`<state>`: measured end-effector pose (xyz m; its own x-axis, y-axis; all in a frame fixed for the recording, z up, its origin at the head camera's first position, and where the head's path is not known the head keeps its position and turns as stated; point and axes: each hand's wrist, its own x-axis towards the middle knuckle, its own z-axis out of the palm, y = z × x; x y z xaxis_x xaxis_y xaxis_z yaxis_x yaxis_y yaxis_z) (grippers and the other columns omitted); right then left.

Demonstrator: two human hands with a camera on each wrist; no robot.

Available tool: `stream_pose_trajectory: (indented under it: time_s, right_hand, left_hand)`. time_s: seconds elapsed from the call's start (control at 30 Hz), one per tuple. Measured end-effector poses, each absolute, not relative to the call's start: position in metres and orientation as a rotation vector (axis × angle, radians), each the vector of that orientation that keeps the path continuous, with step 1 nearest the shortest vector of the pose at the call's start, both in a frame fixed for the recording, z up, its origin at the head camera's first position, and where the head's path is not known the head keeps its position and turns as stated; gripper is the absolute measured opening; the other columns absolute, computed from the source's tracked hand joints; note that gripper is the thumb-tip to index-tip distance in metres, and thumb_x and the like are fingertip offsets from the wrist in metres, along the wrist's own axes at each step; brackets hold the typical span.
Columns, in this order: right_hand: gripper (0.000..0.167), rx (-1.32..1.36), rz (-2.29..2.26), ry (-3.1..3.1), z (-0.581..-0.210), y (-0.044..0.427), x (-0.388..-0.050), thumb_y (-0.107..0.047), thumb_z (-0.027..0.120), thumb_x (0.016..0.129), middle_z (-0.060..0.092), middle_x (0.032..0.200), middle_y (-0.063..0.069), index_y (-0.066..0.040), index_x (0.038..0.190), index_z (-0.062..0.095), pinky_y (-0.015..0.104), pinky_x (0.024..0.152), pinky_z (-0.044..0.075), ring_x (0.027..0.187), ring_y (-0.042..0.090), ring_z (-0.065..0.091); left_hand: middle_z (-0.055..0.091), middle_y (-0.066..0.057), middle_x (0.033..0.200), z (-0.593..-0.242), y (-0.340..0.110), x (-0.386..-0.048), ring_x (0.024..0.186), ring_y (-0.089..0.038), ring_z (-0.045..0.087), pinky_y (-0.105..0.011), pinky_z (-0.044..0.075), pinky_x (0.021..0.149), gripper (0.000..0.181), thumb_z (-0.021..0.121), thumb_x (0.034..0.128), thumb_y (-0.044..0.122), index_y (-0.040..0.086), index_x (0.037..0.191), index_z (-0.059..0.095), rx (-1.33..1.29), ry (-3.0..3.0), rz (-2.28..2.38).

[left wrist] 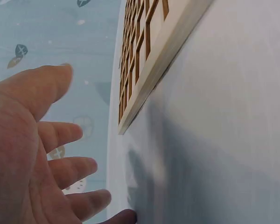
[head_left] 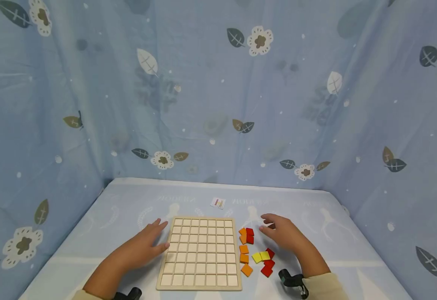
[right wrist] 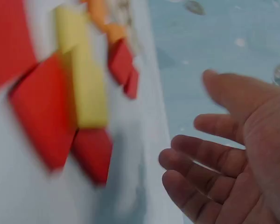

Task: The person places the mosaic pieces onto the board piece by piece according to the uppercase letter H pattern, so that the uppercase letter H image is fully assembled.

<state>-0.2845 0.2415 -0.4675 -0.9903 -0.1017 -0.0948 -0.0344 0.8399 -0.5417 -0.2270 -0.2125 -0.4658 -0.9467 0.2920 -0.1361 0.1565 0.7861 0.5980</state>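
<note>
Handling the loose tiles (head_left: 257, 257) beside the right hand (head_left: 283, 233) probably called for light edge pinches; it and the left hand (head_left: 145, 246) were empty, fingers loosely parted, the grid board (head_left: 201, 258) between them.

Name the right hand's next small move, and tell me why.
Probably reach left and pinch the farthest red tile: the right hand is empty and close beside that tile, while the wooden grid board shows no coloured tiles in its cells.
</note>
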Motion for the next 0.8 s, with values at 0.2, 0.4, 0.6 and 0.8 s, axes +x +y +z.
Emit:
stream_pose_trajectory:
  time_s: [0.2,0.4,0.6,0.8]
  right_hand:
    - [0.048,-0.082,-1.049,2.852,-0.476,0.232,-0.285,-0.032,0.076,0.098,0.069,0.132,0.003,-0.020,0.143,0.064,0.047,0.094,0.060,0.117,0.026,0.066]
    - [0.044,-0.067,-1.143,2.776,-0.488,0.229,-0.290,-0.029,0.077,0.097,0.067,0.137,0.002,-0.023,0.140,0.066,0.044,0.092,0.061,0.114,0.024,0.065]
    - [0.044,-0.104,-1.125,2.756,-0.502,0.229,-0.288,-0.025,0.078,0.095,0.068,0.129,-0.001,-0.027,0.138,0.068,0.040,0.090,0.060,0.100,0.018,0.063]
    - [0.044,-0.130,-1.122,2.741,-0.503,0.230,-0.287,-0.020,0.076,0.097,0.066,0.115,0.000,-0.029,0.138,0.067,0.034,0.079,0.057,0.094,0.020,0.059]
  left_hand:
    - [0.022,-0.023,0.172,-0.473,-0.214,-0.225,0.156,-0.052,0.021,-0.074,0.022,0.119,0.083,0.076,0.0967,0.041,0.011,0.164,0.037,0.383,2.726,0.931]
    - [0.022,-0.016,0.174,-0.480,-0.216,-0.227,0.157,-0.053,0.017,-0.077,0.020,0.118,0.083,0.079,0.0944,0.040,0.013,0.163,0.040,0.460,2.729,0.927]
    - [0.022,-0.003,0.175,-0.486,-0.221,-0.224,0.158,-0.055,0.009,-0.083,0.020,0.112,0.088,0.083,0.0897,0.042,0.018,0.163,0.040,0.454,2.710,0.929]
    - [0.026,-0.001,0.174,-0.491,-0.222,-0.223,0.158,-0.051,0.014,-0.080,0.024,0.113,0.093,0.083,0.0892,0.045,0.021,0.165,0.035,0.445,2.704,0.916]
